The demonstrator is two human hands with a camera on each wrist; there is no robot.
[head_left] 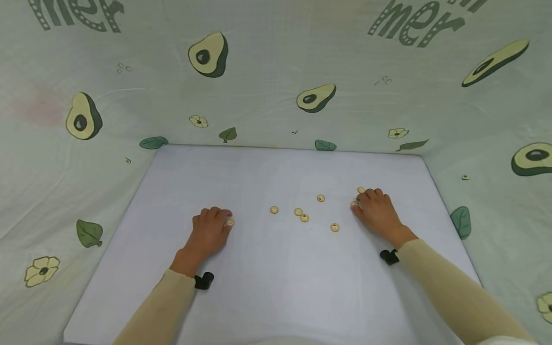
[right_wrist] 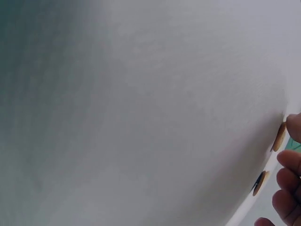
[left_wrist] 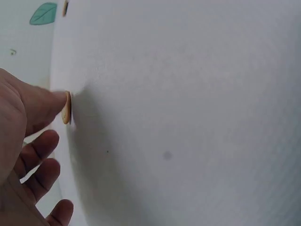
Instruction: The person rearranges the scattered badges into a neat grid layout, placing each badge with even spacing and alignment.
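Likely early: button pair [head_left: 304, 218] untouched; flanking it, half-curled left hand [head_left: 209, 233] and right hand [head_left: 378, 214] touch buttons [head_left: 230, 222], grip unclear.

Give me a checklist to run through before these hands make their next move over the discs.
1. Left hand at a disc: ok, the thumb touches the left disc.
2. Right hand at a disc: ok, the thumb is at the near right disc.
3. Right fingers off the far right disc: cannot tell, they look very close.
4. Hands apart: ok, five discs lie between.
5. Middle pair separated: cannot tell, edges meet or nearly so.
6. Disc markings readable: not ok, too small.
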